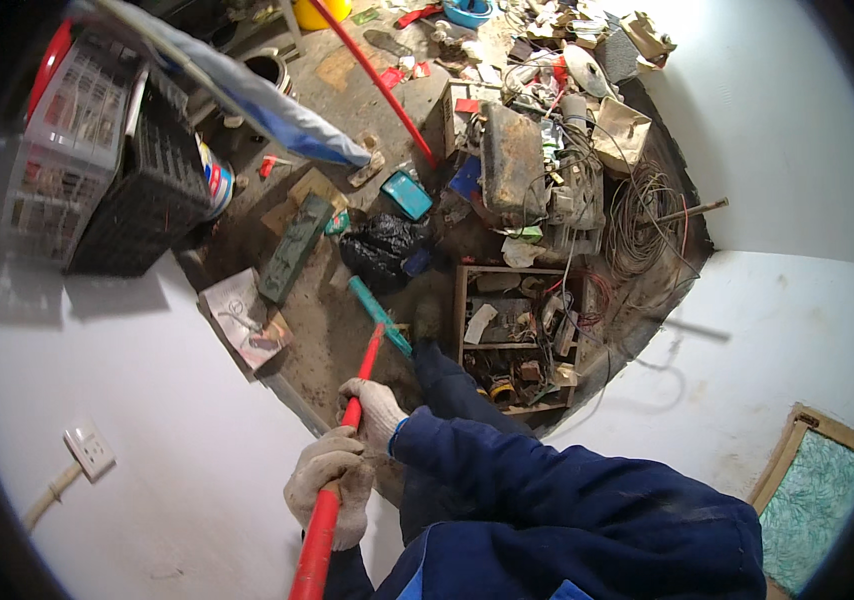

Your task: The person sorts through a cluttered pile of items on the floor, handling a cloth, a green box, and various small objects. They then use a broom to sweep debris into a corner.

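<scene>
Both hands wear off-white knitted work gloves. My left hand [331, 480] is closed around the upper part of a red pole [372, 352]. Further down the same pole, my right hand [373, 411] also grips it. The pole belongs to a floor broom or squeegee with a teal crosswise head [377, 313]; its underside is hidden. That head rests near the dusty floor, beside my dark shoe [427, 315]. Just beyond it lies a crumpled black plastic bag [384, 247]. To the right of my leg is a wooden box [461, 315] holding cables and parts.
A greenish block [293, 251] and a printed sheet [245, 319] lie left, near crates [142, 187]. A teal tray [407, 195], a rusty metal case [513, 165], coiled wire [644, 221] and a second red pole [386, 86] stand farther off. White walls flank both sides.
</scene>
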`<state>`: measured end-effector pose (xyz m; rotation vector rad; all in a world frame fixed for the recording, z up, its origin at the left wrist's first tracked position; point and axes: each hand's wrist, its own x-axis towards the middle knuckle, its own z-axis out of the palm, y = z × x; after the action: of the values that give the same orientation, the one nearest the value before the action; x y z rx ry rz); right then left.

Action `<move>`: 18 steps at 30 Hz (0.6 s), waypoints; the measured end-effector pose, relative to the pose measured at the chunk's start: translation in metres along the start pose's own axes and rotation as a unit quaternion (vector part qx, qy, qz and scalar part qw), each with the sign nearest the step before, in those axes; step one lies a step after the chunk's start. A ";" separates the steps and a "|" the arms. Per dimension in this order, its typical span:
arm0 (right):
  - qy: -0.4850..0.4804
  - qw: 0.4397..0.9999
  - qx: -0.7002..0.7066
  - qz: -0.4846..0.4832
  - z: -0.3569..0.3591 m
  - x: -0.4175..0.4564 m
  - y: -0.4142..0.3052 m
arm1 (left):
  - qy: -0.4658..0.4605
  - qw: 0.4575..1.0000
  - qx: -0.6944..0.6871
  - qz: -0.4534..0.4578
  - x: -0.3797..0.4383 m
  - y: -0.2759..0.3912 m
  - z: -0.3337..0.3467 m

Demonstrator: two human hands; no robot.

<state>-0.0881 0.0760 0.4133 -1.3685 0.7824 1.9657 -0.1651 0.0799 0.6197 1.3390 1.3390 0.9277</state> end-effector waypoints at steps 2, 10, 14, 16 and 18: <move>0.018 0.999 0.009 -0.046 0.014 0.007 -0.035 | -0.002 1.000 -0.004 0.027 0.029 0.001 0.015; -0.024 0.976 -0.075 -0.204 0.076 0.031 -0.221 | -0.003 0.999 -0.003 0.044 0.125 -0.016 0.074; -0.044 0.960 -0.152 -0.232 0.105 0.016 -0.273 | -0.035 0.994 0.077 0.065 0.148 -0.006 0.094; -0.074 0.955 -0.138 -0.252 0.116 0.005 -0.282 | -0.050 0.989 0.105 0.097 0.156 0.005 0.093; -0.084 0.958 -0.144 -0.234 0.130 -0.006 -0.278 | -0.052 0.987 0.098 0.116 0.161 0.019 0.088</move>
<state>0.0487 0.3508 0.4224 -1.3711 0.0731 1.8214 -0.0601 0.2304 0.5989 1.6992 1.2357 0.8830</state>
